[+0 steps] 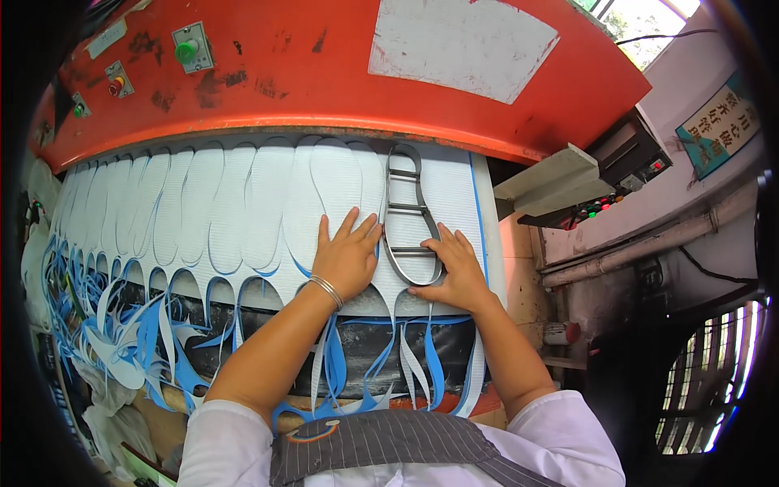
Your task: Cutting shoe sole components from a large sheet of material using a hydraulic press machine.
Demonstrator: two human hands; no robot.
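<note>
A sole-shaped metal cutting die (421, 209) with crossbars stands on a white ribbed sheet (456, 187) with blue edges. My right hand (454, 272) grips the die's near right end, its thumb by the bottom curve and fingers along the rim and lowest crossbar. Just left of the die, my left hand (349, 256) lies on the sheet with its fingers spread, fingertips close to the die's edge. Sole-shaped cut pieces (258, 203) fill the sheet to the left, side by side. A bracelet (327, 290) circles my left wrist.
A red machine beam (284, 81) spans the far side, with a green button (187, 52) on it. Blue and white offcut strips (146, 341) hang over the near edge. At the right are a control box with lit buttons (596, 209) and a pipe (633, 252).
</note>
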